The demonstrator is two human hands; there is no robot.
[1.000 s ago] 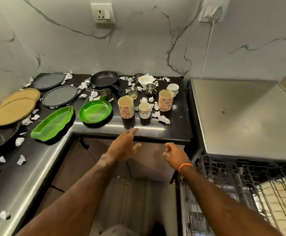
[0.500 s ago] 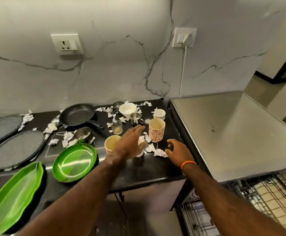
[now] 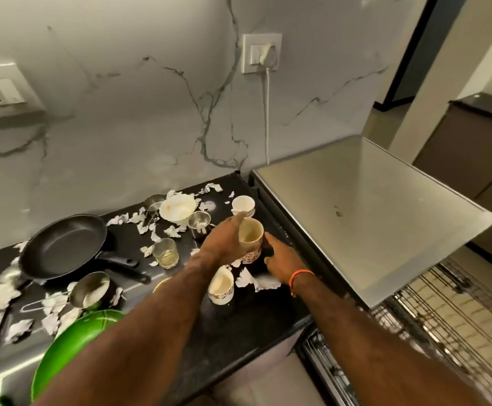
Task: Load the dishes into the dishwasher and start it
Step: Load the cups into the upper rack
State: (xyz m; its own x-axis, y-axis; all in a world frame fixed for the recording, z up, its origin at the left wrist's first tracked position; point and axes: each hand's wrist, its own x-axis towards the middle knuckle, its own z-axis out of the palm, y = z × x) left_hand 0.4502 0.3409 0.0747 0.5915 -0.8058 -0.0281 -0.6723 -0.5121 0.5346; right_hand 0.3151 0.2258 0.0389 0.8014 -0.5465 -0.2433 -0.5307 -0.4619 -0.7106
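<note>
Since a second ago, moved from below the counter edge up over the dishes. Near the counter's left edge, a black frying pan (image 3: 63,247). Toward the right edge, left hand (image 3: 224,244) wrapped round the tall patterned mug (image 3: 250,241); right hand (image 3: 280,259) just beside it, fingers relaxed, holding nothing. Best lifted upright, clear of neighbouring cups, then carried right to the dishwasher rack (image 3: 444,326).

One wide-angle view from the person's head, looking forward and down along both forearms. It sits close over the black bench (image 3: 239,332), facing the marble wall (image 3: 122,112). The dishwasher (image 3: 370,215) top fills the right, its wire rack (image 3: 444,332) at the lower right corner. Straight edges bow near the borders.
</note>
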